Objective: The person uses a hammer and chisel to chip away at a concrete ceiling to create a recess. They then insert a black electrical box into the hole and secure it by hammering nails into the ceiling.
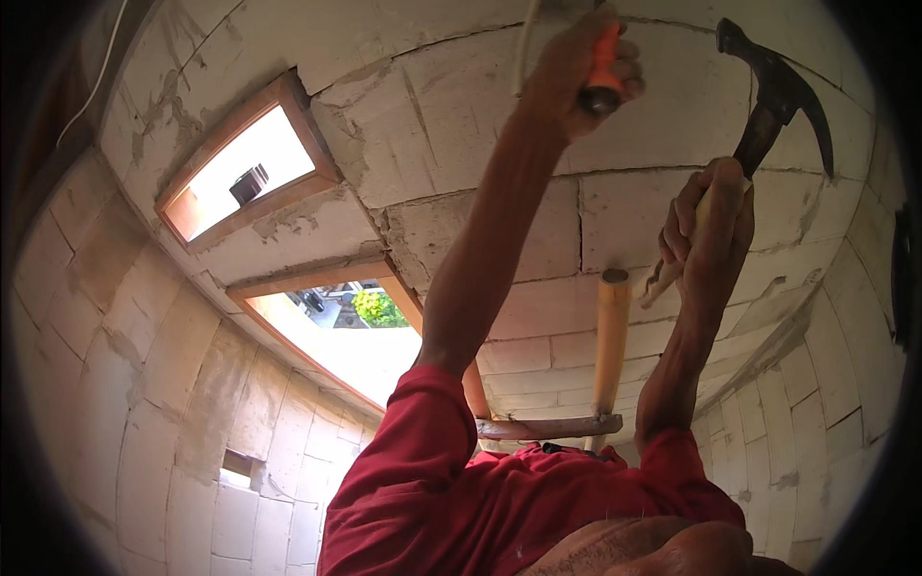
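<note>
Raised high against the block wall, my left hand (567, 72) is closed round the orange-and-black handle (603, 62) of a tool. The working end of that tool is blurred at the top edge, so its kind does not show. My right hand (713, 216) grips a claw hammer (783, 88) by its handle. The hammer stands nearly upright, its dark metal head above my fist with the claw curving down to the right. Hammer and orange-handled tool are apart. Both my arms are stretched up in front of the wall.
Pale block wall (461, 125) with rough mortar joints surrounds me. Two wood-framed openings, an upper one (312, 182) and a lower one (331, 274), sit at left. Below my hands stand a wooden pole (612, 346) and a crossbar (547, 429). A thin pale cable (524, 48) hangs beside my left hand.
</note>
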{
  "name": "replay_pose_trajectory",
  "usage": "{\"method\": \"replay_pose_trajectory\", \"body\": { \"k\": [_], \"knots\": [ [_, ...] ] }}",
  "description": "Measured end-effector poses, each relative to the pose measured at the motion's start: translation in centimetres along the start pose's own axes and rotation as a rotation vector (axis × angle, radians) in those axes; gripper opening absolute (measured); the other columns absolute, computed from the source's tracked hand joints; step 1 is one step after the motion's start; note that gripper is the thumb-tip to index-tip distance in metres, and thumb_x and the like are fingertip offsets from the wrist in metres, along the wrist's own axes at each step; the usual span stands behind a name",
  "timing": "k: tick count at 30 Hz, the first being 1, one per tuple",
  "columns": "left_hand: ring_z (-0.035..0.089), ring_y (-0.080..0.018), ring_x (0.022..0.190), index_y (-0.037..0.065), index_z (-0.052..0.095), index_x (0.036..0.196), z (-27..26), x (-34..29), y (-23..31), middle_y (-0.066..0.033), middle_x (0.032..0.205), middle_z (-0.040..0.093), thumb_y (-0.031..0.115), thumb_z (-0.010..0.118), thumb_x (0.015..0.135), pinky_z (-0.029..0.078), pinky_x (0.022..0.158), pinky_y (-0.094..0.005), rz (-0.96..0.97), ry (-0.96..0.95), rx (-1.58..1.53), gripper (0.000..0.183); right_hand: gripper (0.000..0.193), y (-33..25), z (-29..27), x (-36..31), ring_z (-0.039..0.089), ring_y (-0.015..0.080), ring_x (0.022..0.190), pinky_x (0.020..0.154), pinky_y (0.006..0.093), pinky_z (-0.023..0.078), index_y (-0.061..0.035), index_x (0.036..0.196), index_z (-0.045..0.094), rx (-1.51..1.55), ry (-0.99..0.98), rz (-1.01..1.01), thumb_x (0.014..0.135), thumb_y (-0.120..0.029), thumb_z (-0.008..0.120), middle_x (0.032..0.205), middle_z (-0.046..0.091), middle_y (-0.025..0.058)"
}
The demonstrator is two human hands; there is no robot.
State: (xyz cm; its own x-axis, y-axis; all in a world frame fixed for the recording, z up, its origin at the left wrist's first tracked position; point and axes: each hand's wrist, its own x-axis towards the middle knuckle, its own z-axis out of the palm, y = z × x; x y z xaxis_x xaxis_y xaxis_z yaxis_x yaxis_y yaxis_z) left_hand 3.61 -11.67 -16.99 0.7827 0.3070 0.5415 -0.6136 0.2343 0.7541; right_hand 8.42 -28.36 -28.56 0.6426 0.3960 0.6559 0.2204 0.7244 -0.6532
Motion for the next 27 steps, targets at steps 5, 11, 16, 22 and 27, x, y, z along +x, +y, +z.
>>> {"method": "replay_pose_trajectory", "body": {
  "k": [5, 11, 16, 22, 27],
  "knots": [
    [0.053, -0.0153, 0.062, 0.01, 0.051, 0.093, 0.7, 4.5, -1.3, -0.0033, 0.075, 0.05, 0.034, 0.058, 0.104, 0.049, 0.054, -0.0299, 0.338, 0.368, 0.003, 0.027, 0.053, 0.3, -0.3, -1.0, 0.032, 0.003, 0.04, 0.036, 0.0224, 0.027, -0.0135, 0.089, 0.045, -0.082, 0.008, 0.084, 0.102, -0.065, 0.044, 0.057, 0.035, -0.0062],
    [0.05, -0.015, 0.063, 0.011, 0.051, 0.088, 4.7, 4.5, -1.3, -0.002, 0.075, 0.048, 0.031, 0.055, 0.103, 0.045, 0.056, -0.0291, 0.399, 0.457, -0.085, 0.025, 0.049, 0.3, -0.7, -1.1, 0.036, 0.0058, 0.041, 0.038, 0.024, 0.029, -0.0128, 0.081, 0.045, -0.127, 0.111, 0.074, 0.104, -0.056, 0.046, 0.056, 0.037, -0.0043],
    [0.048, -0.0155, 0.064, 0.01, 0.049, 0.082, 1.9, 10.7, -1.6, -0.002, 0.075, 0.047, 0.023, 0.049, 0.101, 0.043, 0.056, -0.0292, 0.959, 0.473, 0.154, 0.023, 0.048, 1.7, -0.3, -0.2, 0.039, 0.0069, 0.042, 0.036, 0.0247, 0.036, -0.0111, 0.085, 0.045, 0.078, 0.112, -0.173, 0.108, -0.053, 0.039, 0.059, 0.041, -0.0026],
    [0.049, -0.0161, 0.067, 0.008, 0.05, 0.08, 6.1, 10.2, -3.0, -0.0032, 0.077, 0.049, 0.016, 0.049, 0.098, 0.042, 0.058, -0.0295, 0.441, 0.356, -0.365, 0.02, 0.042, 8.8, -3.1, 5.6, 0.043, 0.0082, 0.043, 0.038, 0.0293, 0.046, -0.0072, 0.095, 0.052, -0.373, 0.321, -0.952, 0.107, -0.048, 0.046, 0.066, 0.051, 0.0006],
    [0.052, -0.0172, 0.07, 0.005, 0.053, 0.082, 4.3, 8.1, -0.4, -0.0042, 0.079, 0.052, 0.012, 0.054, 0.095, 0.046, 0.061, -0.0292, 0.463, 0.414, -0.071, 0.015, 0.04, 3.4, 2.1, 3.3, 0.039, 0.007, 0.042, 0.036, 0.0233, 0.036, -0.008, 0.092, 0.049, -0.123, 0.145, -0.245, 0.107, -0.045, 0.048, 0.061, 0.047, -0.0013]
  ]
}}
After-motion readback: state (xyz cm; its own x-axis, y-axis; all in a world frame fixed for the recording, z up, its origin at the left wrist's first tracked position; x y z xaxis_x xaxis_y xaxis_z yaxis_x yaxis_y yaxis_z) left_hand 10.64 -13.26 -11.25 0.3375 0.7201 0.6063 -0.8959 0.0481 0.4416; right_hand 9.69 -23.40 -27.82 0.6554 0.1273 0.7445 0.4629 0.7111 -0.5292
